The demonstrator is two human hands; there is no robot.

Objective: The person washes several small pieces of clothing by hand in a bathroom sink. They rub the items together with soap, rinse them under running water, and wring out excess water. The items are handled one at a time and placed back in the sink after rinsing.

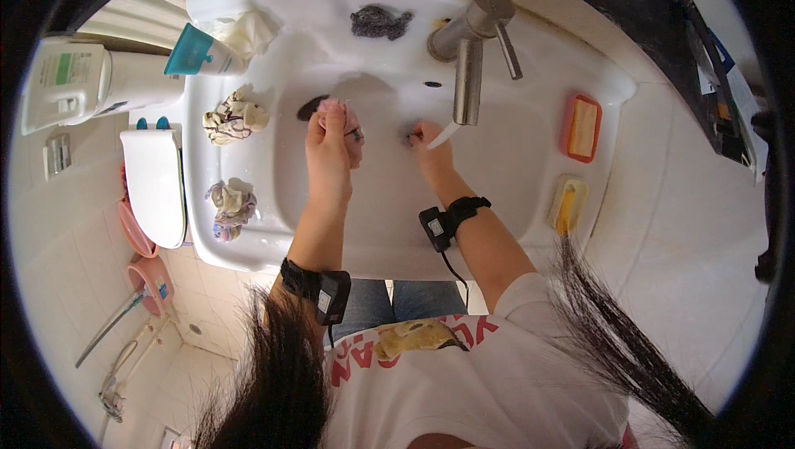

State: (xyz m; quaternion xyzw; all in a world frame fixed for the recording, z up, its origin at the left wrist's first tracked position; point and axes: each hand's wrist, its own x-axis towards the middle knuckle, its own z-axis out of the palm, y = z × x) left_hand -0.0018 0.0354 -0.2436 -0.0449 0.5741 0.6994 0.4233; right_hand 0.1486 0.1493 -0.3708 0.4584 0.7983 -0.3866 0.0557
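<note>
My left hand (328, 138) grips a bunched pink cloth item (353, 123), possibly a sock, with a small dark mark, above the left part of the white washbasin (497, 201). A dark oval patch (310, 107) shows behind that hand; I cannot tell what it is. Down in the basin, my right hand (433, 150) has its fingers curled at a dark spot (410, 133), perhaps the drain. Whether those fingers hold anything is hidden. Water (443, 137) runs from the metal tap (469, 83) onto or just over the right hand.
Crumpled patterned cloths (235, 119) (231, 210) lie on the left rim, near a teal-capped tube (199, 52). A dark bunched cloth (380, 21) sits on the back ledge. On the right rim are a soap box (582, 128) and a yellow-handled brush (567, 207).
</note>
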